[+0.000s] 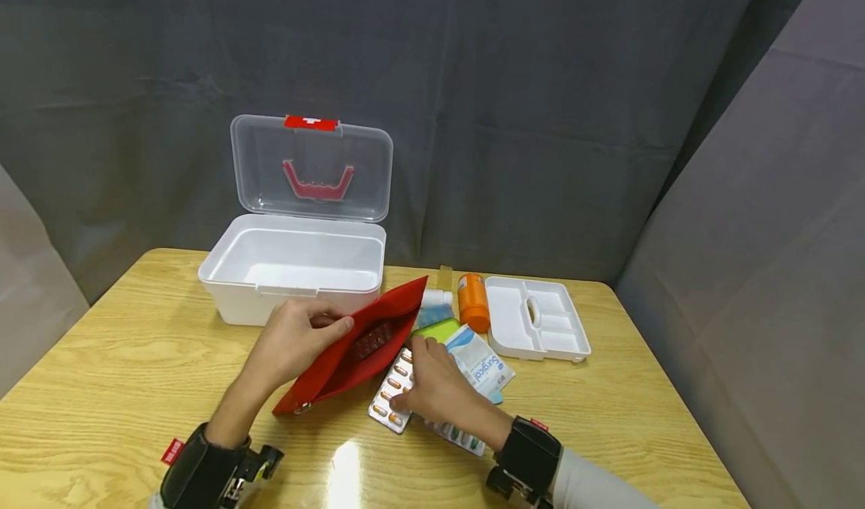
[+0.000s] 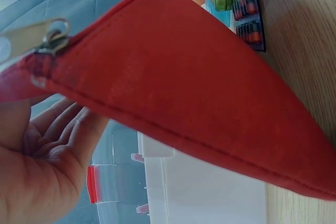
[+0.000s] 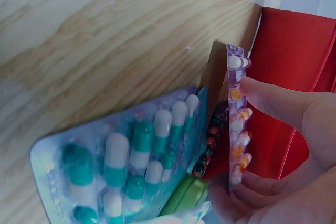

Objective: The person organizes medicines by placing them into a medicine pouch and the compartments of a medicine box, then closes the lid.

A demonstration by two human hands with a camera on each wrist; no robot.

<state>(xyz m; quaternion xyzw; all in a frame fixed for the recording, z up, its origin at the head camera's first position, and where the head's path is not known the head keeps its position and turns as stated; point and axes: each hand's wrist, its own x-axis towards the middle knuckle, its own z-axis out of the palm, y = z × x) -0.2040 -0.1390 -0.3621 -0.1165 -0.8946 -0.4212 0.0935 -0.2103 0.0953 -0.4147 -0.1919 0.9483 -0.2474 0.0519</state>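
Note:
My left hand (image 1: pixel 297 340) grips the upper edge of a red zippered pouch (image 2: pixel 173 77), thumb on the near side. The pouch is tilted with its mouth apart, and a blister pack (image 1: pixel 373 338) shows inside. Beside the mouth, my right hand (image 1: pixel 439 381) pinches a blister pack of orange-and-white capsules (image 3: pixel 238 129) between thumb and fingers. In the right wrist view that pack stands on edge. A blister pack of green-and-white capsules (image 3: pixel 121 166) lies on the table by the right hand. Another pack, with dark red capsules (image 3: pixel 212 135), is partly hidden behind.
A white first-aid box (image 1: pixel 236 299) with its clear lid raised stands behind the pouch. To the right are a surgical packet (image 1: pixel 481 362), a green item (image 1: pixel 439 330), a white-capped bottle (image 1: pixel 436 298), an orange bottle (image 1: pixel 473 302) and a white divided tray (image 1: pixel 503 317).

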